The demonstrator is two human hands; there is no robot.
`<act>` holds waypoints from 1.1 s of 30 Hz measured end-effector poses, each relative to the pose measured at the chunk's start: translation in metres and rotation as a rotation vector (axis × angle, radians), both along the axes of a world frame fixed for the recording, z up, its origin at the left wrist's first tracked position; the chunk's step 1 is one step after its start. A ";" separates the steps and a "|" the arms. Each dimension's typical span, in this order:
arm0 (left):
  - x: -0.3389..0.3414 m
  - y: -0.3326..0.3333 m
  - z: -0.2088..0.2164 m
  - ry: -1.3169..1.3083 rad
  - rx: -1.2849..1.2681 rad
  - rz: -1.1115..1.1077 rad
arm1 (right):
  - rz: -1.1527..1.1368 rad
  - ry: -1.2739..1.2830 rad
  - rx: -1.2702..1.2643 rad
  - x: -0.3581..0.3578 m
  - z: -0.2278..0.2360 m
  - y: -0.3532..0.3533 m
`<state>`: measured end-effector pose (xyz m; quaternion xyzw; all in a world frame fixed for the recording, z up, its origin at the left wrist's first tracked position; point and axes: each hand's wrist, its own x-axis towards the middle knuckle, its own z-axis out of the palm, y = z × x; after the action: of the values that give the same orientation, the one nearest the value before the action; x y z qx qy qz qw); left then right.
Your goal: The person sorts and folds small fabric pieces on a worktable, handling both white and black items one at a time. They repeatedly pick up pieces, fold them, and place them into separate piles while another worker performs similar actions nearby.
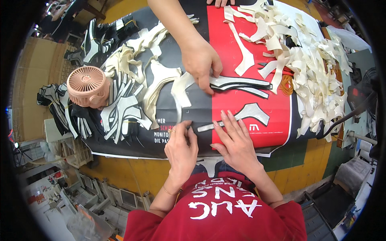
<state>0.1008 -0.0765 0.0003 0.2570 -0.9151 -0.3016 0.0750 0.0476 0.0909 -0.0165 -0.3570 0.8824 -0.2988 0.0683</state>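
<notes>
My left hand (181, 150) is closed in a pinch at the lower end of a thin, pale curved strip (179, 112). Fingers spread, my right hand (239, 142) lies flat over a white, black-edged cut piece (254, 112) on the red part of the printed sheet (229, 102). The piece's narrow tail shows left of those fingers. Across from me, another person's hand (201, 60) presses on a small stack of black-edged white strips (241, 85). Beside that hand sits a cream cut piece (181, 90).
Left of the cream stacks (155, 90) stands a pink fan (88, 86) among bundled black-and-white pieces (126, 108). Cream scraps (317, 76) heap up at right, near orange rubber bands (286, 85) and a red-handled tool (277, 71). The person's other hand (220, 3) rests at the far edge.
</notes>
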 end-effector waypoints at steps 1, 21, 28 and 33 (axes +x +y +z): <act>0.001 0.002 0.001 0.130 -0.094 -0.069 | -0.017 -0.042 -0.058 -0.001 0.003 0.004; -0.028 0.056 -0.029 0.226 0.067 -0.484 | -0.427 -0.183 -0.041 -0.037 0.015 0.048; -0.024 0.033 -0.013 0.177 0.186 -0.411 | -0.056 -0.274 -0.246 -0.043 0.039 0.034; -0.013 0.006 0.002 0.119 0.515 -0.189 | 0.029 -0.137 -0.293 -0.108 0.045 0.002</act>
<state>0.0875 -0.0709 0.0026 0.1632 -0.8222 -0.5443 0.0323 -0.0600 0.0927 0.0284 -0.3548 0.8173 -0.4470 0.0797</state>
